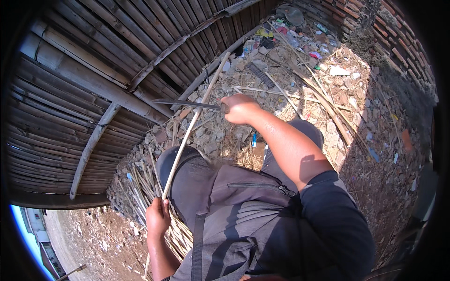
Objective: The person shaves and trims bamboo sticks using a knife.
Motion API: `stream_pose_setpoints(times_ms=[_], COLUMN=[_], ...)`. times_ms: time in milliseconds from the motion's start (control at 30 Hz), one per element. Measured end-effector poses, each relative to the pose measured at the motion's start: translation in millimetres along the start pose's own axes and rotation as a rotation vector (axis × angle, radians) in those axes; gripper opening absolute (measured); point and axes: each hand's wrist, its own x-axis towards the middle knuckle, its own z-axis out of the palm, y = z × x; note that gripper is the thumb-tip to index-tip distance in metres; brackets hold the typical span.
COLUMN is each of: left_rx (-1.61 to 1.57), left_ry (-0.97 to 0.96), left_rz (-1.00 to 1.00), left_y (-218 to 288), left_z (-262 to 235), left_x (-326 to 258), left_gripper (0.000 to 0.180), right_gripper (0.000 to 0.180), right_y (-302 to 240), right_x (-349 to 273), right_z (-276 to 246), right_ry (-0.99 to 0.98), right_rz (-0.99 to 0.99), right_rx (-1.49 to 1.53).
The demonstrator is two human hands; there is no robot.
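Observation:
A long, pale bamboo strip [187, 133] slants up and away across my left thigh, its far end above the rubble. My left hand [158, 216] is closed around the near part of this strip. In my right hand [241, 109] is a long knife [185, 102] with a dark, narrow blade pointing left. The blade crosses the strip in its upper half; I cannot tell whether the edge bites into it. Beside and under my left forearm lies a bundle of similar thin bamboo strips [140, 185], partly hidden by my leg and body.
A bamboo wall [89, 86] with round poles stands close on the left. Rubble [211, 138] and scattered litter [293, 37] cover the ground ahead. Loose bamboo poles [323, 100] lie at the right, near a brick wall [398, 35] at the far right.

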Motion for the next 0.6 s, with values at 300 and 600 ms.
stream_pose_setpoints(times_ms=[300, 600], left_rx=[0.007, -0.110], left_ry=[0.091, 0.015], left_rz=[-0.004, 0.023], left_y=[15, -14], left_z=[11, 25], left_x=[-3, 15], left_gripper=[0.026, 0.033], right_gripper=[0.038, 0.028], right_y=[20, 10], right_x=[24, 25], right_z=[30, 44], right_ry=[-0.040, -0.161], right_rz=[-0.027, -0.294], right_rx=[-0.053, 0.031])
